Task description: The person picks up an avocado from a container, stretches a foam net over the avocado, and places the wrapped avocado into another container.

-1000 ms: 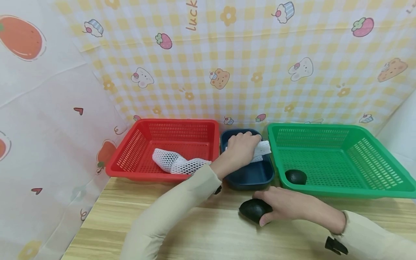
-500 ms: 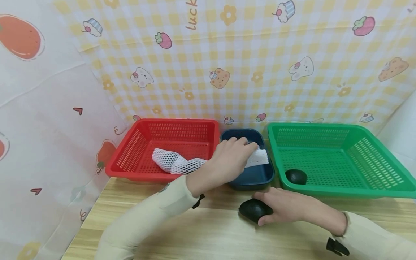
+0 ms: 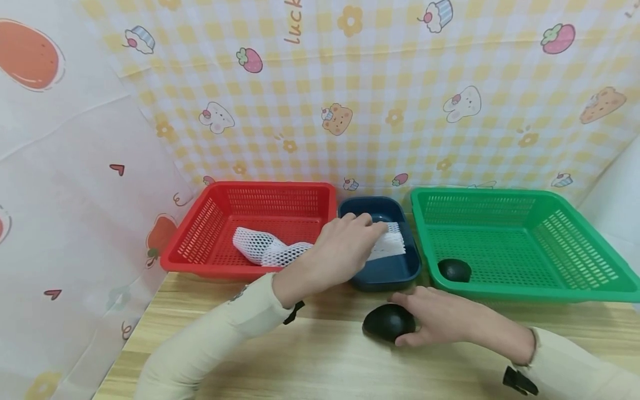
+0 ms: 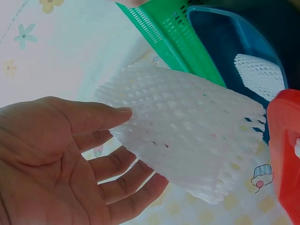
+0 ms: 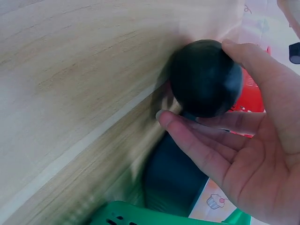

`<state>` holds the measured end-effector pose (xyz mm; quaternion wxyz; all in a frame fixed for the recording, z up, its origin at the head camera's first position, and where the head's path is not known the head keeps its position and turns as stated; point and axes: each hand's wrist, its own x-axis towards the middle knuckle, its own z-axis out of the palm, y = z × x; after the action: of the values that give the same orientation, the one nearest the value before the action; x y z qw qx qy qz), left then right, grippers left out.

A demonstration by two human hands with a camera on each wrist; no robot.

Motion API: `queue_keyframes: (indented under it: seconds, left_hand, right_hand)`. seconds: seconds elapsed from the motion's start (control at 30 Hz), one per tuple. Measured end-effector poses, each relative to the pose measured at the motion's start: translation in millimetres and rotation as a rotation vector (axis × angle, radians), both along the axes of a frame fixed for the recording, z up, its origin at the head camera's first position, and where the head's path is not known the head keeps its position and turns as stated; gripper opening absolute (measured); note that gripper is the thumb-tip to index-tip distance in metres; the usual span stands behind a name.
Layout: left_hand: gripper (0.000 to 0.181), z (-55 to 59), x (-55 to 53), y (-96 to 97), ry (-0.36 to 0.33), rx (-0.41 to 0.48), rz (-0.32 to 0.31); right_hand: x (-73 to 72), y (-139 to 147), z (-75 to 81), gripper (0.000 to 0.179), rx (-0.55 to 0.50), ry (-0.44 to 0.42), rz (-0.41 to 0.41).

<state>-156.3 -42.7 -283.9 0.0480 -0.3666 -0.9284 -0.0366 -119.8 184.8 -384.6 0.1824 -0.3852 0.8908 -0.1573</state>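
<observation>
My left hand (image 3: 337,250) pinches a white foam fruit net (image 4: 187,131) between thumb and fingers, holding it flat above the dark blue basin (image 3: 385,278). In the left wrist view, a second foam net (image 4: 261,77) lies inside that basin. On the wooden table in front of the basin, my right hand (image 3: 445,319) grips a dark avocado (image 3: 385,323), thumb on the near side and fingers on the far side. The right wrist view shows the avocado (image 5: 206,77) end-on and rounded, its thumb contact near the top.
To the left stands a red basket (image 3: 250,272) with white foam netting (image 3: 257,245) in it, partly behind my left forearm. A green basket (image 3: 525,291) at the right holds another avocado (image 3: 455,270) in its near left corner. A patterned cloth (image 3: 395,83) hangs behind.
My left hand has drawn back to the left and nearer with the foam net. The avocado under my right hand has turned and shifted slightly left.
</observation>
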Motion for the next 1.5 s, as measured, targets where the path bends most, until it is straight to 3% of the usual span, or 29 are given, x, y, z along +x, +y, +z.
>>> queue_keyframes:
  seconds: [0.37, 0.63, 0.73, 0.83, 0.93, 1.03, 1.3, 1.5]
  left_hand:
    - [0.049, -0.8, 0.3, -4.9, -0.003, 0.004, 0.003]
    - [0.046, -1.9, -0.8, -8.3, 0.005, 0.019, -0.003]
    - [0.044, -1.7, -1.6, -9.6, 0.006, 0.026, 0.003]
    - [0.044, -1.1, -2.8, -11.1, 0.015, 0.046, 0.004]
    - [0.047, -0.1, -3.8, -12.9, 0.024, 0.078, -0.010]
    - [0.049, 0.9, -3.9, -14.6, 0.023, 0.122, -0.035]
    - [0.042, 1.4, -3.5, -13.7, 0.030, 0.258, -0.136]
    - [0.040, 2.4, -2.2, -11.8, 0.004, 0.296, -0.173]
  right_hand:
    - [2.9, 4.6, 10.5, 0.080, -0.050, 0.023, -0.019]
    - [6.6, 7.8, 33.4, 0.066, -0.141, 0.072, -0.024]
    - [3.8, 9.3, 41.8, 0.053, -0.258, 0.159, -0.030]
    - [-3.3, 12.1, 46.4, 0.045, -0.426, 0.330, -0.022]
    - [-12.6, 15.5, 47.8, 0.045, -0.551, 0.530, -0.033]
    - [-20.1, 18.1, 47.1, 0.049, -0.617, 0.653, -0.067]
    - [-31.7, 15.4, 40.9, 0.045, -0.757, 0.813, -0.048]
    - [-32.7, 12.5, 41.4, 0.038, -0.793, 0.803, -0.021]
